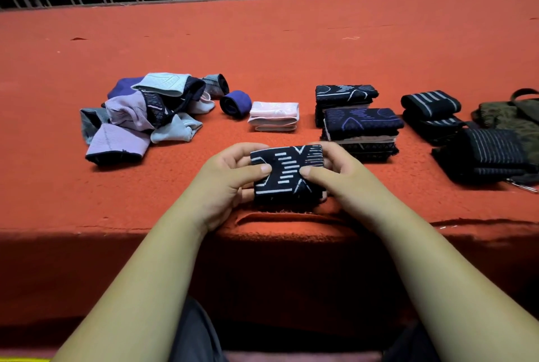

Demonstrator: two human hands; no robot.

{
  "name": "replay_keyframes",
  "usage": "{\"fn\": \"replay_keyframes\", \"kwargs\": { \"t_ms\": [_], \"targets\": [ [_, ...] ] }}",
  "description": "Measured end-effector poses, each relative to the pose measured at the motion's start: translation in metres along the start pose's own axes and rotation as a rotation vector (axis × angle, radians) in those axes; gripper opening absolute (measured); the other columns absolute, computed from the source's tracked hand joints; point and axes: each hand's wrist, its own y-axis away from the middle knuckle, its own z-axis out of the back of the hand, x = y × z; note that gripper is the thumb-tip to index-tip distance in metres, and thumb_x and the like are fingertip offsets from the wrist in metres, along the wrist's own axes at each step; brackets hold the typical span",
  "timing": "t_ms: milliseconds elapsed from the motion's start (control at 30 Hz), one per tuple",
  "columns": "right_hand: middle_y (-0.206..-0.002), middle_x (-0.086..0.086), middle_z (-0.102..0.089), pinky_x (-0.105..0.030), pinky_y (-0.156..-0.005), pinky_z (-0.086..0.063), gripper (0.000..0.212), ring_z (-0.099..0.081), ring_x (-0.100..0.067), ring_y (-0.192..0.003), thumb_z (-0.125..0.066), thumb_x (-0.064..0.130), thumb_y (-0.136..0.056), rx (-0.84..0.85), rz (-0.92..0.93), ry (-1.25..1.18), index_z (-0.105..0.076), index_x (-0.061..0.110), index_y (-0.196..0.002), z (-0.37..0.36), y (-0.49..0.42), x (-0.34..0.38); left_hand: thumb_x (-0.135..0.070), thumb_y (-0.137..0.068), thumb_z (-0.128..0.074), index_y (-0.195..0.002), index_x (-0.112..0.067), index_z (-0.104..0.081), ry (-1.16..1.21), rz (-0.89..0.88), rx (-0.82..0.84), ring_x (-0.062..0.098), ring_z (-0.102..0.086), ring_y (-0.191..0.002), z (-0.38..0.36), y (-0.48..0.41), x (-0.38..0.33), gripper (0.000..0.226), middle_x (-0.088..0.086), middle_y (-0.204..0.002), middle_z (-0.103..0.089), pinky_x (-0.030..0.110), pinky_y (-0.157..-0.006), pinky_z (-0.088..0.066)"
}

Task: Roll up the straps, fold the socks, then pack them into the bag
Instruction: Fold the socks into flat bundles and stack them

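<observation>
Left hand [230, 175] is gripping the left end of a folded black sock [287, 175] with a white line pattern, its thumb pressing on top and its fingers curling behind. The right hand [335, 175] is gripping the other end in the same way, so the sock is sitting between both hands over the near edge of the red carpeted table [262, 41]; whether it is touching the carpet I cannot tell.

Farther back, at the far left, a loose pile of unfolded socks [140, 116] in lilac, grey, purple and black is lying in a heap. Just right of it a rolled purple strap [235, 103] is resting on its side, and beside that a folded pink sock [274, 116] is lying flat. Right of centre, folded dark socks [360, 125] with patterns are sitting in two stacks, one behind the other. Next, rolled black straps [431, 103] with grey stripes are lying together. At the far right an olive bag [513, 116] is lying on the carpet, with another black striped piece [490, 154] lying against its front.
</observation>
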Motion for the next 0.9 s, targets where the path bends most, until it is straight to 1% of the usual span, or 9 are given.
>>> {"fn": "replay_keyframes", "kwargs": {
  "t_ms": [100, 167, 267, 400, 467, 567, 667, 800, 900],
  "targets": [
    [-0.096, -0.003, -0.078, -0.026, -0.063, -0.049, 0.014, -0.057, -0.002, -0.061, -0.067, 0.018, -0.102, -0.032, -0.007, 0.144, -0.073, 0.02, -0.114, -0.003, -0.003, -0.003, 0.0, -0.097, -0.065, -0.135, -0.003, -0.062, 0.019, -0.048, -0.035, 0.03, -0.072, -0.115, 0.002, -0.002, -0.001, 0.038, 0.015, -0.129, -0.074, 0.048, -0.1, -0.059],
    [-0.095, -0.007, -0.078, -0.031, -0.06, -0.049, 0.013, -0.058, -0.006, -0.061, -0.069, 0.018, -0.101, -0.061, 0.007, 0.121, -0.073, 0.018, -0.113, -0.005, -0.004, -0.006, 0.0, -0.098, -0.065, -0.137, 0.0, -0.06, 0.014, -0.032, -0.012, 0.032, -0.07, -0.12, 0.002, -0.001, -0.001, 0.038, 0.018, -0.131, -0.072, 0.047, -0.105, -0.058],
    [-0.082, -0.001, -0.071, -0.034, -0.057, -0.046, 0.009, -0.061, -0.014, -0.064, -0.071, 0.018, -0.101, -0.108, 0.024, 0.058, -0.071, 0.02, -0.11, -0.006, -0.008, -0.01, -0.001, -0.097, -0.07, -0.136, -0.007, -0.065, -0.124, 0.018, 0.028, 0.029, -0.071, -0.123, 0.001, 0.001, 0.001, 0.039, 0.013, -0.128, -0.075, 0.045, -0.109, -0.055],
    [-0.081, 0.0, -0.07, -0.032, -0.056, -0.047, 0.012, -0.063, -0.016, -0.066, -0.071, 0.017, -0.101, -0.129, 0.035, 0.064, -0.069, 0.025, -0.11, -0.009, -0.01, -0.014, 0.001, -0.096, -0.072, -0.128, -0.007, -0.068, -0.211, -0.02, -0.075, 0.024, -0.076, -0.107, -0.003, 0.001, 0.0, 0.033, 0.013, -0.114, -0.079, 0.039, -0.094, -0.062],
    [-0.083, -0.002, -0.07, -0.035, -0.058, -0.05, 0.017, -0.065, -0.017, -0.066, -0.07, 0.013, -0.1, -0.155, 0.023, 0.083, -0.065, 0.025, -0.112, -0.01, -0.01, -0.013, 0.0, -0.095, -0.073, -0.124, -0.007, -0.069, -0.24, -0.043, -0.124, 0.021, -0.077, -0.1, -0.004, -0.001, 0.002, 0.03, 0.012, -0.111, -0.08, 0.039, -0.088, -0.063],
    [-0.095, -0.003, -0.07, -0.04, -0.066, -0.056, 0.029, -0.074, -0.017, -0.073, -0.07, 0.009, -0.098, -0.236, 0.057, 0.144, -0.054, 0.03, -0.11, -0.013, -0.011, -0.014, -0.004, -0.095, -0.076, -0.12, -0.013, -0.072, -0.302, -0.094, -0.178, 0.019, -0.077, -0.096, -0.003, -0.004, 0.004, 0.027, 0.01, -0.108, -0.08, 0.045, -0.087, -0.063],
    [-0.094, -0.001, -0.069, -0.051, -0.074, -0.062, 0.036, -0.077, -0.02, -0.072, -0.074, 0.012, -0.096, -0.334, 0.133, 0.183, -0.045, 0.032, -0.104, -0.018, -0.015, -0.014, -0.01, -0.096, -0.076, -0.119, -0.021, -0.077, -0.339, -0.146, -0.261, 0.008, -0.071, -0.076, -0.003, -0.006, 0.001, 0.025, 0.007, -0.096, -0.076, 0.041, -0.075, -0.066],
    [-0.081, 0.0, -0.072, -0.052, -0.076, -0.062, 0.032, -0.076, -0.018, -0.07, -0.074, 0.017, -0.094, -0.43, 0.162, 0.24, -0.047, 0.034, -0.093, -0.031, -0.026, -0.008, -0.011, -0.096, -0.077, -0.125, -0.015, -0.071, -0.308, -0.16, -0.374, 0.021, -0.076, -0.076, -0.003, -0.017, -0.004, 0.03, 0.013, -0.096, -0.079, 0.042, -0.076, -0.066],
    [-0.09, 0.002, -0.071, -0.049, -0.078, -0.061, 0.026, -0.076, -0.016, -0.075, -0.072, 0.02, -0.095, -0.505, 0.183, 0.251, -0.051, 0.034, -0.092, -0.037, -0.04, -0.002, -0.008, -0.096, -0.076, -0.125, -0.012, -0.059, -0.272, -0.166, -0.467, 0.024, -0.079, -0.075, -0.002, -0.029, -0.016, 0.034, 0.008, -0.103, -0.079, 0.039, -0.081, -0.063]
  ]
}}
